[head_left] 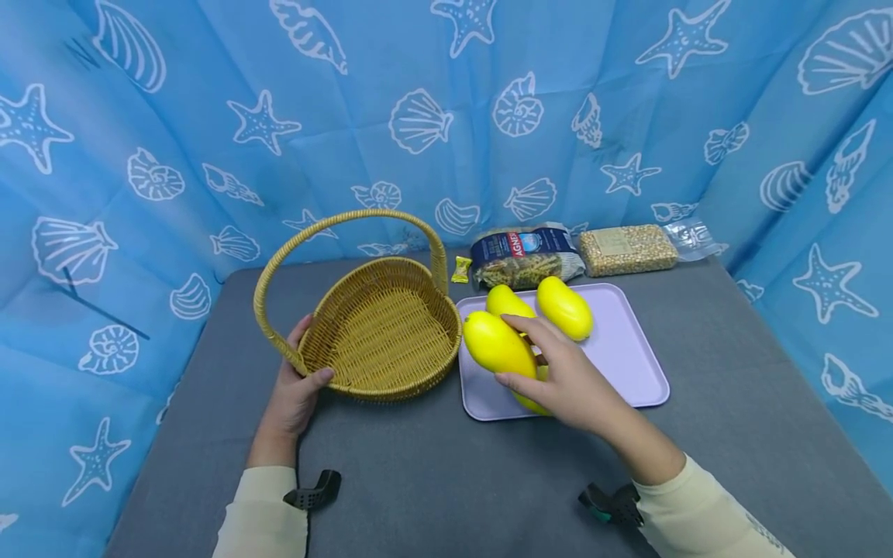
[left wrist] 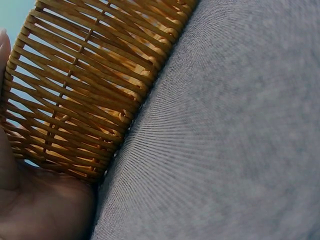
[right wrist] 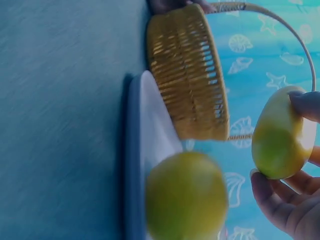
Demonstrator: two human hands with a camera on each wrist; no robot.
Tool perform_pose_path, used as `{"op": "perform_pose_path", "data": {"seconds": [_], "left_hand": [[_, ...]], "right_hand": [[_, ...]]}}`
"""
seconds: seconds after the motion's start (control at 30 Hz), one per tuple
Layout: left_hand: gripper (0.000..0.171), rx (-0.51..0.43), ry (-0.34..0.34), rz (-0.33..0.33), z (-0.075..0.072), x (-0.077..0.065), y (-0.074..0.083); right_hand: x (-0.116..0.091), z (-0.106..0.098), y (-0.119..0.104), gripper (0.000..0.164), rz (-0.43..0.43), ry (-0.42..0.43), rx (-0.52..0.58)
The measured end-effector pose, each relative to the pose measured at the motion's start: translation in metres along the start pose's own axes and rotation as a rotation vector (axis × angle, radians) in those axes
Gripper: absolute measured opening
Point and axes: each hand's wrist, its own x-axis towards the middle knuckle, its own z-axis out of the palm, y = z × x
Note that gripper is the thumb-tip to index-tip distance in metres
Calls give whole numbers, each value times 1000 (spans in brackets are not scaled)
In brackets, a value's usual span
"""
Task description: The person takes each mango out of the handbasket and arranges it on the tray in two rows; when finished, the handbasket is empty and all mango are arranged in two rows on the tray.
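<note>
My right hand (head_left: 568, 380) grips a yellow mango (head_left: 498, 343) between thumb and fingers, lifted over the left part of a lilac tray (head_left: 628, 364). On that tray lie another mango (head_left: 565, 308) at the back, one (head_left: 511, 302) behind the held fruit, and one (head_left: 533, 401) partly hidden under my hand. To the left stands a round wicker basket (head_left: 391, 341) with a tall arched handle, nothing inside it. My left hand (head_left: 296, 399) holds the basket's left rim, thumb over the edge. The left wrist view shows the woven side (left wrist: 85, 85) close to the palm.
Behind the tray lie a pasta bag (head_left: 526, 256), a clear pack of pale grains or beans (head_left: 628, 249) and a small yellow wrapped sweet (head_left: 461, 269). A blue shell-print curtain (head_left: 335, 101) hangs round the grey table (head_left: 418, 480). The basket stands close against the tray's left edge.
</note>
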Motion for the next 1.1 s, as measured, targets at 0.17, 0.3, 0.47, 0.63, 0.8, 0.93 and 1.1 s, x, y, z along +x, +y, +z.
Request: {"op": "perform_pose_path", "data": {"seconds": [0.17,0.3,0.47,0.63,0.8,0.93,1.1], "left_hand": [[90,8,-3,-4,0,0,2],[90,7,1,-2,1,1,2],[90,3,1,-7,-1,2,0],[91,2,5,-5,-2,1,-1],[91,2,5,-8,-2,1,-1],[91,16,7,-11,-2,1,-1],[91,29,9,-8,-1,1,0]], "right_hand": [[-12,-8,9,75,27,45,-38],[-21,-16,12,74,48,84,-45],[-29,-25,19,75,77,123,-58],[-32,-32,30,77,114,135,-89],[-37,-37,41,78,165,139,-104],[-42,-38,52,78,223,125,-105],[-47,-36,65,77,260,95,-129]]}}
